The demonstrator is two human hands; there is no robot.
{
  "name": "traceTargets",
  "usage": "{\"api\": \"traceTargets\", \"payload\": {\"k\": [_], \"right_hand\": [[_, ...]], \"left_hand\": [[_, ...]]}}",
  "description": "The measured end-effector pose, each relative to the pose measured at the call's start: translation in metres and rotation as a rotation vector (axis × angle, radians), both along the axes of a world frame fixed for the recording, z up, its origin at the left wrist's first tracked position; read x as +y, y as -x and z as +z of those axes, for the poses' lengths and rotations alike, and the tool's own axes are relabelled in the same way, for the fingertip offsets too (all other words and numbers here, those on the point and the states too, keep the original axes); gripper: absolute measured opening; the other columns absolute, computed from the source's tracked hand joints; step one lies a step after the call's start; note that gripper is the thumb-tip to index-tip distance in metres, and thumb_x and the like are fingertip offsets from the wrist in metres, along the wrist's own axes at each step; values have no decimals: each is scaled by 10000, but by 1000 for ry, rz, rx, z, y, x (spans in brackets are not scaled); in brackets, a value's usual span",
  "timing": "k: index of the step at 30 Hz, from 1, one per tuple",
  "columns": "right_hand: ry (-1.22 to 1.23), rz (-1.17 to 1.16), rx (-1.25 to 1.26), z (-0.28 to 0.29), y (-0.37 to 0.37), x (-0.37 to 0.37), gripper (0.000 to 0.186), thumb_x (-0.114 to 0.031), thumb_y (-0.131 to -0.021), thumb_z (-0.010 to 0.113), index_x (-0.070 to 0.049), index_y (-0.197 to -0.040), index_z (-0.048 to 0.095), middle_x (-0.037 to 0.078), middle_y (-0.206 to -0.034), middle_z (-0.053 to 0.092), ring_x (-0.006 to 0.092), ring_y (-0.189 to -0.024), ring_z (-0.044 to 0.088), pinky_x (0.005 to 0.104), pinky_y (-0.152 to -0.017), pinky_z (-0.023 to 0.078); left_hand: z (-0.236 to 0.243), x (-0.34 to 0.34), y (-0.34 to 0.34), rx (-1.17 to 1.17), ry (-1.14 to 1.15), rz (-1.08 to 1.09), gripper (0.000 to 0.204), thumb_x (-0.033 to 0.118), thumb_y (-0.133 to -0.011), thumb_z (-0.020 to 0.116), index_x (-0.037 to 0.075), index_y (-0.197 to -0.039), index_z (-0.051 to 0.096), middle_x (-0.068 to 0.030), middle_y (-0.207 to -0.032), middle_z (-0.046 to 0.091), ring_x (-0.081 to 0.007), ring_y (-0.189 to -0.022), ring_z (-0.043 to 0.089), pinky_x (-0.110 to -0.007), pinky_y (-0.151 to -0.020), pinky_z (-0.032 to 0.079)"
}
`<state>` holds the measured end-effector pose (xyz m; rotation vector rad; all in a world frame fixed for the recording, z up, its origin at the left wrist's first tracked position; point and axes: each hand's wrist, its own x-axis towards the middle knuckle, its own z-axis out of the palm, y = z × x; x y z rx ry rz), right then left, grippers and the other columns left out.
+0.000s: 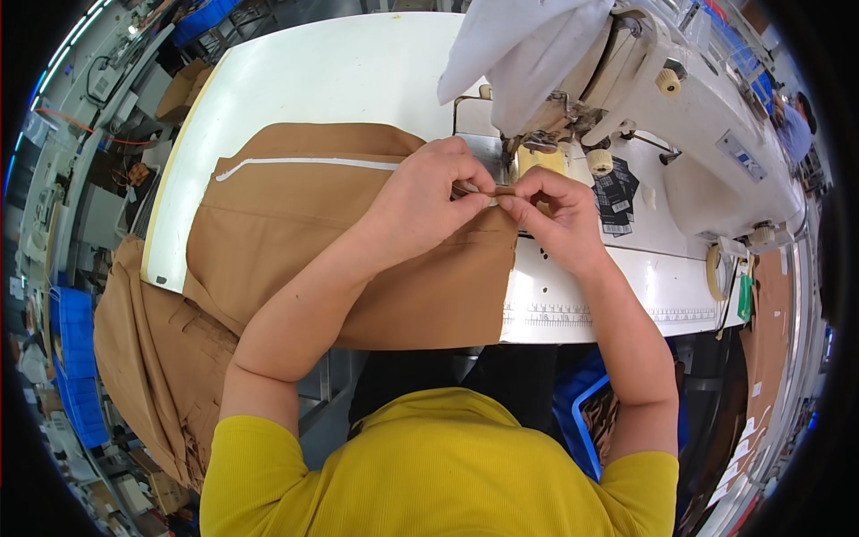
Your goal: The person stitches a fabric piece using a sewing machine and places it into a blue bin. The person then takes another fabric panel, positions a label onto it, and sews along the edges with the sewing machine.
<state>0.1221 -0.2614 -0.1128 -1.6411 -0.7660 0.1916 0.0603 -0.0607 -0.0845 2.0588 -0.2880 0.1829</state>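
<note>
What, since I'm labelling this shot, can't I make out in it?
All in the head view:
- White strip, right part: behind the left hand.
- Fabric, pinched edge: partly covered by the left hand and right hand.
- Machine, part of its head: behind the white cloth.
- Blue bin, contents: partly behind the right arm.
- Black labels, print: too small.
</note>
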Motion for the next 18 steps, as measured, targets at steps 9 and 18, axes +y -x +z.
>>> {"api": "traceTargets", "payload": {"k": [9, 18], "right_hand": [[-1, 40, 149, 3, 1, -3, 122, -34, -857, 702, -28, -769, 617, -49, -723, 596, 13, -653, 500, 189, -591, 410], [16, 52, 189, 3, 1, -3, 126, -47, -875, 707, -16, -789, 620, -49, -729, 596, 7, -656, 492, 185, -585, 411]], "left_hand": [[1, -2, 0, -22, -11, -45, 75, 77, -825, 686, 18, -867, 664, -54, -878, 557, -146, -770, 558, -274, -652, 452], [-5, -2, -3, -101, -56, -53, 66, 86, -849, 672, 26, -866, 650, -57, -844, 545, -188, -775, 535, -318, -655, 443]]}}
